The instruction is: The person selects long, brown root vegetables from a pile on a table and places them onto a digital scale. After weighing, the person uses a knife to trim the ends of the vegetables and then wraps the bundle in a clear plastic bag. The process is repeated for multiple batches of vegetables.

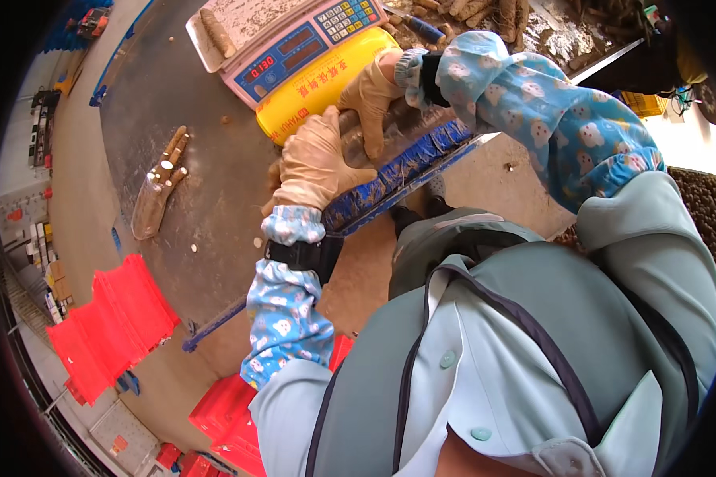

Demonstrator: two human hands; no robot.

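My left hand (313, 162), in a pale glove, bends over brown roots (272, 174) at the table's near edge. My right hand (371, 95), gloved too, reaches down beside it with the thumb extended. Between the hands lies a brown bundle under clear film (352, 142), mostly covered by my fingers. Just beyond them is a yellow roll of cling film (328, 80) with red printing, touching the front of a pink digital scale (247, 83). One long root (215, 31) rests on the scale's pan. Farther left lies a film-wrapped root bundle (155, 194) with white cut ends.
A blue-handled tool (423, 28) lies by loose roots (471, 11) behind the scale. Blue wrapping (394, 173) covers part of the dark table's (215, 208) near edge. Red crates (113, 328) stand past its left end, and further red crates (232, 417) are near my left arm.
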